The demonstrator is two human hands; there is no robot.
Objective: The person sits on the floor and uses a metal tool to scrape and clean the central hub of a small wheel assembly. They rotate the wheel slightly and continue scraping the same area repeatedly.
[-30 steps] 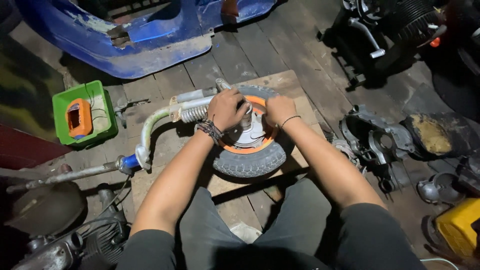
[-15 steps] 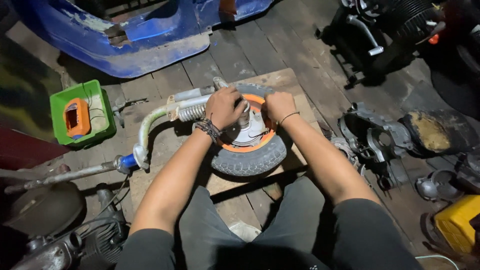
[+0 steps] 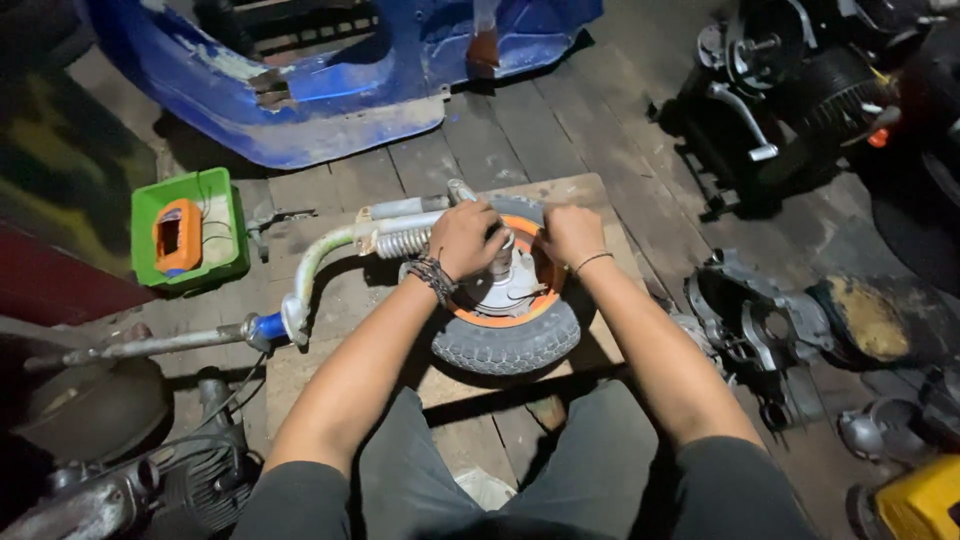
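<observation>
The small black rubber tyre on its orange-painted rim (image 3: pixel 505 335) lies flat on a pale wooden board (image 3: pixel 585 195) that rests on the dark plank floor, directly in front of the person's knees. At its centre sits the grey metal hub (image 3: pixel 510 290), and both hands work there. The left hand (image 3: pixel 465 238), with a dark braided band at the wrist, is closed over the upper left of the hub where the fork meets it; what its fingers clamp on is hidden beneath the hand. The right hand (image 3: pixel 572 233) is curled shut against the upper right of the rim; whether it pinches a part or only presses cannot be told. Compared with half a second ago, the two hands sit closer together over the hub and the left hand covers more of the centre, while the wheel lies in the same place on the board; this reads as a small regrip, not a completed step. Outward from the wheel, a coiled grey suspension spring (image 3: pixel 402 242) and a pale curved fork tube (image 3: pixel 315 262) run left to a blue-collared steering column (image 3: pixel 268 326). Further left stands a green plastic tray holding an orange box (image 3: pixel 190 238). A blue scooter body shell (image 3: pixel 330 110) lies beyond, and dark engine parts (image 3: pixel 765 325) lie to the right.
</observation>
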